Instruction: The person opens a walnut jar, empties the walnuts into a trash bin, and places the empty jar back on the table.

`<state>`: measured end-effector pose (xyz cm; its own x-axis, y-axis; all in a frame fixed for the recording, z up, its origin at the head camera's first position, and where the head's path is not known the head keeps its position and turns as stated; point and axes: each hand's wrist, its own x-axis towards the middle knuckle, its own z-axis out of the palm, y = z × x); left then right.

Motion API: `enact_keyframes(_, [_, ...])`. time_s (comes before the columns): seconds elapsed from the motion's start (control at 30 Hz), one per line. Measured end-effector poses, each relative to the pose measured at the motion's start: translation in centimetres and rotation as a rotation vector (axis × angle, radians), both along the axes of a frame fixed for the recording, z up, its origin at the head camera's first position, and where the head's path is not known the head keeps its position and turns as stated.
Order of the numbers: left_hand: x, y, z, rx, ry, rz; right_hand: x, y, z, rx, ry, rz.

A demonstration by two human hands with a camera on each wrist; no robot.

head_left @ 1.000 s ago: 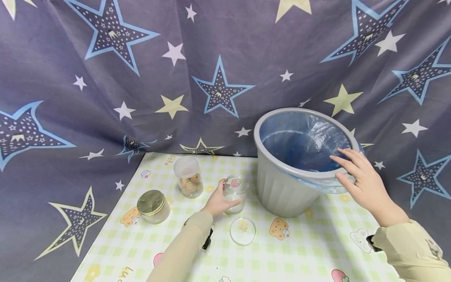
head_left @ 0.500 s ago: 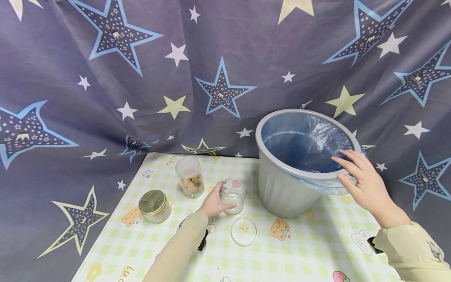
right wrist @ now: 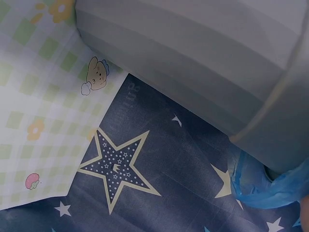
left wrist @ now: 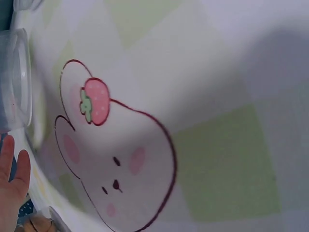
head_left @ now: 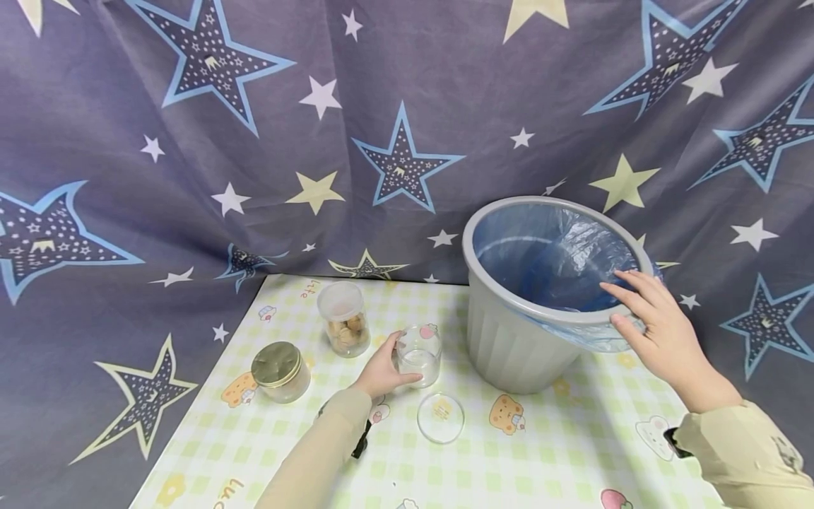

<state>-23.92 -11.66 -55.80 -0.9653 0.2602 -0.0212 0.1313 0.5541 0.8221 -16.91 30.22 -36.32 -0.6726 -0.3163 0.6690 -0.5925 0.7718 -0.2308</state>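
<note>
In the head view my left hand (head_left: 382,369) is around the side of a clear lidless jar (head_left: 422,353), thumb in front and fingers behind. The left wrist view catches the jar's base (left wrist: 21,79) at the left edge, with two extended fingers (left wrist: 22,169) beside it; the rest of that hand is out of frame. A round clear lid (head_left: 441,418) lies flat just in front of the jar. My right hand (head_left: 661,339) rests at the rim of a grey bin (head_left: 515,346), fingers loosely spread over the opening. A blue plastic bag (head_left: 540,261) lines the bin.
A capped clear jar of brown cookies (head_left: 346,332) stands behind and left of my left hand. Nearer the left edge is a squat jar with a gold lid (head_left: 278,366). The checked tablecloth (head_left: 483,474) ends at a star-patterned curtain (head_left: 267,141).
My left hand and the lidless jar have shifted slightly left, away from the bin. My right hand stays in place on the bin's rim.
</note>
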Motion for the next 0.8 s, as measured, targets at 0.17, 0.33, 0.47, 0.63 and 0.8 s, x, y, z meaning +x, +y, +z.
enact_keyframes(0.17, [0.17, -0.08, -0.12, -0.011, 0.008, -0.001, -0.07, 0.08, -0.08, 0.003, 0.000, 0.003])
enact_keyframes(0.33, [0.18, -0.06, -0.26, -0.004, 0.004, 0.000, -0.05, 0.06, -0.06, 0.004, -0.003, -0.001])
enact_keyframes(0.47, [0.24, -0.05, -0.22, 0.004, 0.009, -0.002, -0.04, 0.02, -0.05, 0.000, -0.002, 0.000])
enact_keyframes(0.63, [0.18, -0.10, -0.27, -0.003, 0.017, -0.009, -0.08, 0.01, -0.08, -0.002, 0.003, 0.005])
enact_keyframes(0.8, [0.21, -0.08, 0.00, -0.008, 0.021, -0.022, -0.11, 0.07, -0.13, -0.001, 0.010, 0.004])
